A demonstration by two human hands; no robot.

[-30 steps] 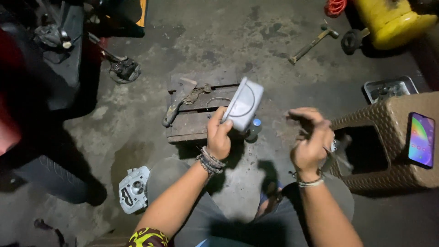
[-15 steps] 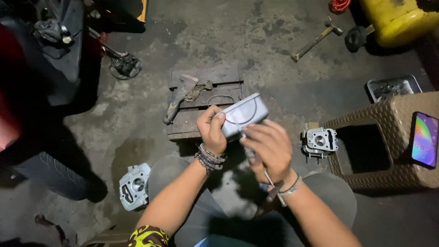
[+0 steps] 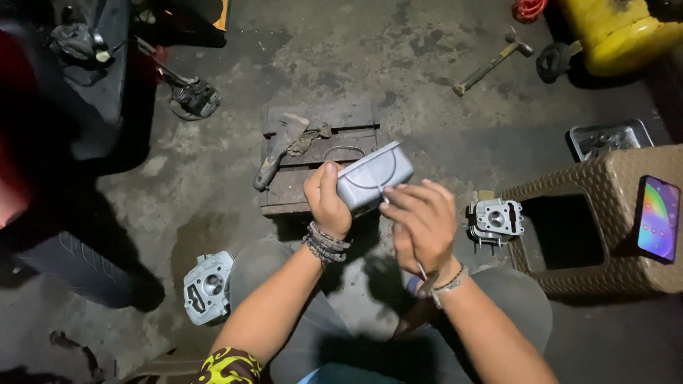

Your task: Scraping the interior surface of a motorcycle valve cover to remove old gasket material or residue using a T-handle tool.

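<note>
I've got the grey metal engine cover (image 3: 373, 176) up in front of me, above the low wooden block (image 3: 313, 178), with my left hand (image 3: 326, 203) wrapped round its near end, thumb on top, grip closed on it. My right hand (image 3: 421, 226) is pressed to the cover's lower right edge, fingers curled around a thin tool whose dark handle (image 3: 420, 302) hangs down past the wrist, so that grip is closed too. I read this as working along the cover's edge, scraping or picking at it; the next stroke calls for a steady left hold and a fine tip angle. A dirty brush (image 3: 281, 146) lies on the block. One cylinder head (image 3: 494, 222) sits on the floor beside the woven brown stool (image 3: 605, 235), which carries a phone (image 3: 658, 219). Another cylinder head (image 3: 208, 286) lies by my left knee, a hammer (image 3: 491, 62) and yellow tank (image 3: 615, 32) well away. Nothing crowds the hands
</note>
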